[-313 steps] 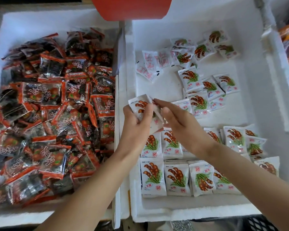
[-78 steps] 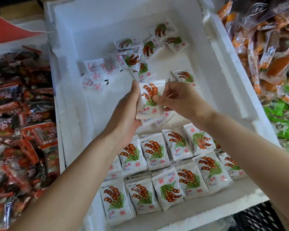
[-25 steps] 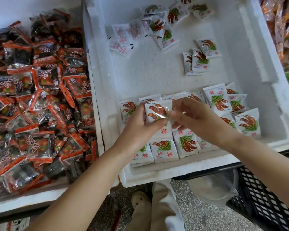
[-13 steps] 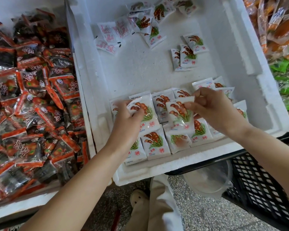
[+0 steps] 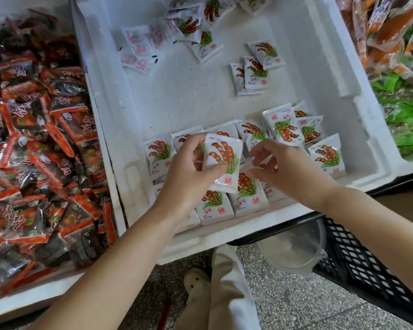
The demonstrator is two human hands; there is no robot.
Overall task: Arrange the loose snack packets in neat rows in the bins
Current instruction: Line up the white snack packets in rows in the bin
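Head view: the left hand (image 5: 188, 172) pinches a white packet (image 5: 224, 158) by thumb and fingers above the near rows (image 5: 246, 194) in the white foam bin (image 5: 339, 75). The right hand (image 5: 286, 170) hovers just right of it, fingers curled; whether it grips anything I cannot tell. Loose packets (image 5: 255, 67) lie farther back. Red-and-black packets (image 5: 38, 139) heap to the left.
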